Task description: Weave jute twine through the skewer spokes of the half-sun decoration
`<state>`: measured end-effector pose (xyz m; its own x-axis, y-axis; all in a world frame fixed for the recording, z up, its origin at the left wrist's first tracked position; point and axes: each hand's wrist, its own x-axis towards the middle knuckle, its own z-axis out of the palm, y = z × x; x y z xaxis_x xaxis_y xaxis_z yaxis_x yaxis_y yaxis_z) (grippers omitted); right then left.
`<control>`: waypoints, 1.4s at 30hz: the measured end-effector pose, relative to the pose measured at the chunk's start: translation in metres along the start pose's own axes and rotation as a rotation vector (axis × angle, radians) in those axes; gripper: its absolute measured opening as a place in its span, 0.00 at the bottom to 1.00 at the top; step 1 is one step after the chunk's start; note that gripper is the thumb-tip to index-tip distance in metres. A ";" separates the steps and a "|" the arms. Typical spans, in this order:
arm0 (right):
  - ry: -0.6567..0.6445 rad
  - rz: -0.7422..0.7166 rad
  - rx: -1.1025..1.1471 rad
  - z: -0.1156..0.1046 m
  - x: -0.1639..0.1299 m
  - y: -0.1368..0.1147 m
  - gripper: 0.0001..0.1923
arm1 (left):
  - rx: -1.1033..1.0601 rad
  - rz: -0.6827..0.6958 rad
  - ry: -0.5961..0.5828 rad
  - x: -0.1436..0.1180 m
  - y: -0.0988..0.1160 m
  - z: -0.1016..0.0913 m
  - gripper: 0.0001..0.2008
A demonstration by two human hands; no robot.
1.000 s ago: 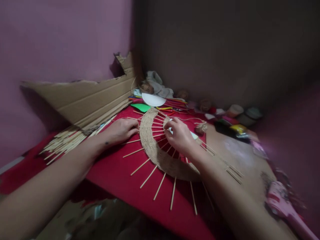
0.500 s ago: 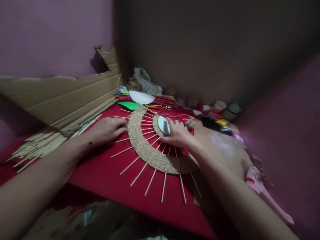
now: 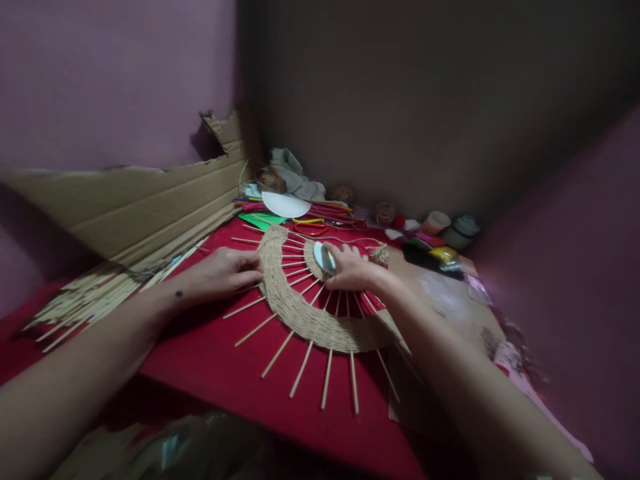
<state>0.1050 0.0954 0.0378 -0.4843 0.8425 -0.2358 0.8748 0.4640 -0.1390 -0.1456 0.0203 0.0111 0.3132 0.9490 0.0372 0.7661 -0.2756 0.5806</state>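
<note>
A half-round sunburst of thin wooden sticks and woven tan twine (image 3: 295,319) lies on the red cloth. At its left edge, my left hand (image 3: 233,270) has its fingers curled against the rim of the wide woven band. My right hand (image 3: 350,265) grips the centre, thumb toward me and fingers on the far side. A shiny pale disc (image 3: 324,259), partly covered by that hand, sits inside the small woven ring. Bare stick ends stick out past the outer band toward me. My right forearm hides part of the band's right end.
Loose sticks (image 3: 85,300) lie at left by a cardboard sheet (image 3: 150,207). Along the back are a white half-disc (image 3: 286,204), scissors (image 3: 311,228) and twine balls (image 3: 384,213). A brown board (image 3: 450,297) and a pink glue gun (image 3: 543,407) are at right.
The view has shifted slightly, so most of the scene sits a little lower. My left hand stays at the band's left rim, and the sunburst has turned slightly. My right hand keeps hold of its centre.
</note>
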 end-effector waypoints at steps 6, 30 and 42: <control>0.019 -0.041 -0.061 -0.006 0.003 0.020 0.46 | -0.110 0.048 -0.070 -0.003 0.008 0.004 0.13; 0.275 -0.425 0.416 0.016 -0.009 -0.049 0.14 | 0.367 0.135 0.219 -0.001 -0.019 0.000 0.12; 0.194 -0.618 -0.098 0.032 0.013 -0.074 0.14 | 0.242 0.055 0.084 -0.006 -0.012 -0.009 0.10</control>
<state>0.0340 0.0637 0.0146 -0.8960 0.4423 0.0384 0.4368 0.8937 -0.1027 -0.1619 0.0195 0.0115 0.3182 0.9381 0.1370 0.8642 -0.3464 0.3648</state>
